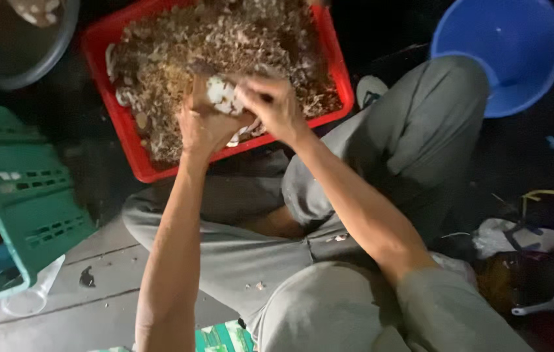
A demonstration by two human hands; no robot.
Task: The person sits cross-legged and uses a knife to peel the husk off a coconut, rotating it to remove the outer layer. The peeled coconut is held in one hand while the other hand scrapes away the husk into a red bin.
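blue basin (505, 45); green crate (22, 189); dark round bowl (13, 55); clear plastic cup (32, 296)

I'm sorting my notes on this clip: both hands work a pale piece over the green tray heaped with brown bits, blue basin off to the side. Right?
Not quite. In the head view the tray is red, not green; the green thing is a crate. Both the left hand and right hand hold the pale piece, blue basin aside.

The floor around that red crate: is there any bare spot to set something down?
Bare grey floor shows between the green crate and the person's knee. The red crate is heaped full, both hands, left and right, working over it on a pale piece. The right side is crowded: blue basin, bags, ladle.
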